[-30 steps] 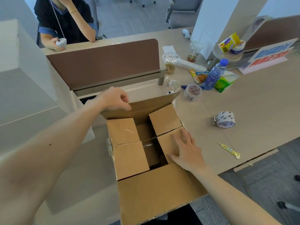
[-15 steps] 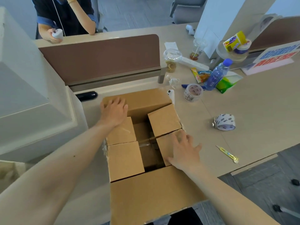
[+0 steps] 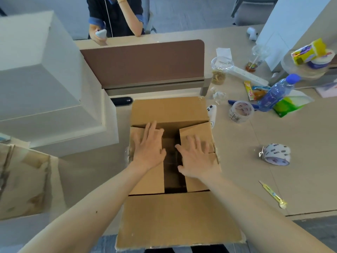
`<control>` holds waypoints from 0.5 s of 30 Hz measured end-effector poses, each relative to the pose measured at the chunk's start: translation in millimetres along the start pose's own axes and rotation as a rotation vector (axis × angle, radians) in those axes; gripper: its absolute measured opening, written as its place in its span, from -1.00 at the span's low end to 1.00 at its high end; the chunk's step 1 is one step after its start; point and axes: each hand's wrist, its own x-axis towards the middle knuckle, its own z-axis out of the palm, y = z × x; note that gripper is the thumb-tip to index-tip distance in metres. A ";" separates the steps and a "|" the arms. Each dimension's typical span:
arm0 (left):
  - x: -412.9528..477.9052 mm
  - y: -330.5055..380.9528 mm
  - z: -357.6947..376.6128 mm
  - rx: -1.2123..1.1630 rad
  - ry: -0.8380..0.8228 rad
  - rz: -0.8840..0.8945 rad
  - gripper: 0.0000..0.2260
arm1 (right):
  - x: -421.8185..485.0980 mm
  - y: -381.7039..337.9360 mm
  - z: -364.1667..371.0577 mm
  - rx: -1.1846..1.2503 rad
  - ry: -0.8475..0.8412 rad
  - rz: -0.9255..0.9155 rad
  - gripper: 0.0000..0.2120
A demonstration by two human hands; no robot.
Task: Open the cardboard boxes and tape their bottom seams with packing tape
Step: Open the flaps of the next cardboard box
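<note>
I had one cardboard box (image 3: 178,220) on the desk (image 3: 300,136) right in front of me, and I counted four flaps on it. Two long ones lay spread outward, one away from me and one toward me. Two short ones were folded in, a left flap (image 3: 145,181) and a right flap (image 3: 196,131).

My left hand (image 3: 148,150) lay flat on the left flap with its fingers straight and spread, gripping nothing. My right hand (image 3: 197,157) pressed the right flap the same way, palm down and fingers splayed.

To my right on the desk lay two rolls of packing tape, well apart from the box: a clear roll (image 3: 241,111) farther off and a printed roll (image 3: 276,154) nearer. There was also one yellow utility knife (image 3: 272,194) and one blue bottle (image 3: 275,93) lying among wrappers.

The gap between the two short flaps was dark, and I could not make out what was inside. The box walls were hidden under the flaps. A second cardboard box (image 3: 23,179) at my left was blurred, possibly open. One person (image 3: 116,17) across the desk was cut off at the top edge.
</note>
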 end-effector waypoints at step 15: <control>-25.3 16.5 -20.1 0.074 -0.186 0.007 -0.96 | 4.7 -4.8 -3.0 -0.168 0.012 -0.094 -0.61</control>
